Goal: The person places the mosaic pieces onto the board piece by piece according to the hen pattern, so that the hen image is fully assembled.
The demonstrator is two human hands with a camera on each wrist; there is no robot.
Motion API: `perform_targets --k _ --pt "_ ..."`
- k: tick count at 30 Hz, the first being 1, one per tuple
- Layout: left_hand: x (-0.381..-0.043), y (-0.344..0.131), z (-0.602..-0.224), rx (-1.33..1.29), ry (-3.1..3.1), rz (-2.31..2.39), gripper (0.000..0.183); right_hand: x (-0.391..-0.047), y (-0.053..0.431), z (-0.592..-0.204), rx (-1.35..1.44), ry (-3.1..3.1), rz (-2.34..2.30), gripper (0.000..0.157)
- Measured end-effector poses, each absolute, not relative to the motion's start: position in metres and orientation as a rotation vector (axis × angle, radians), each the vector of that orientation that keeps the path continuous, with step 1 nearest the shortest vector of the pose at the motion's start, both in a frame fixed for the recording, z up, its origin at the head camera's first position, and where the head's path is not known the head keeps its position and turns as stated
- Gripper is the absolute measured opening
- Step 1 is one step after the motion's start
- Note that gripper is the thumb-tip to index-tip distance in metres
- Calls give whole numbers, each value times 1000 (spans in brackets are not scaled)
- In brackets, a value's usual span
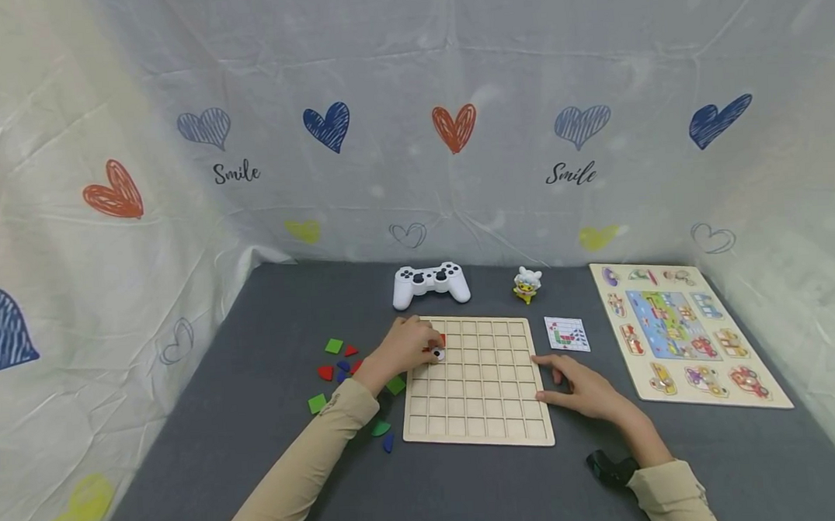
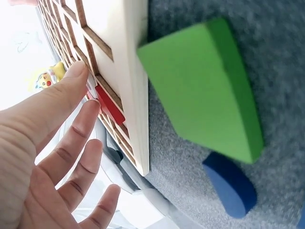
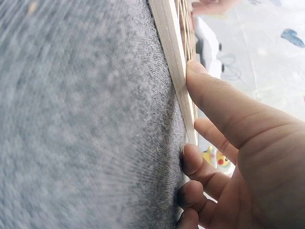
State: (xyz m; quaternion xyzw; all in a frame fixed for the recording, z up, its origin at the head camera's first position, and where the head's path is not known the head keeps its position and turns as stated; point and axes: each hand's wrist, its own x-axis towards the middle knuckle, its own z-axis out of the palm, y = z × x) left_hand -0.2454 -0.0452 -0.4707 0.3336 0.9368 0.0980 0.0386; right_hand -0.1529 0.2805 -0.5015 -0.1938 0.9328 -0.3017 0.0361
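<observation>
A wooden grid board (image 1: 475, 382) with square cells lies on the dark table. At its upper left, my left hand (image 1: 409, 345) pinches a small white piece with a black dot (image 1: 439, 354) between thumb and index finger. A red piece (image 2: 109, 105) sits in the grid close to those fingertips; the hand partly hides it in the head view. My right hand (image 1: 584, 387) touches the board's right edge with the thumb and index finger, while its other fingers bend loosely beside the edge in the right wrist view.
Loose green (image 1: 333, 346), red (image 1: 325, 372) and blue (image 1: 388, 443) pieces lie left of the board. Behind it are a white game controller (image 1: 430, 283) and a small figurine (image 1: 527, 284). Rightward lie a pattern card (image 1: 567, 334) and a picture puzzle board (image 1: 687, 334).
</observation>
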Motion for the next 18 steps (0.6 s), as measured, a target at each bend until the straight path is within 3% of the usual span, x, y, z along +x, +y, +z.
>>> perform_targets --k 18 --pt "-241 -73 -473 928 2932 407 21 -153 280 -502 -588 2868 -919 60"
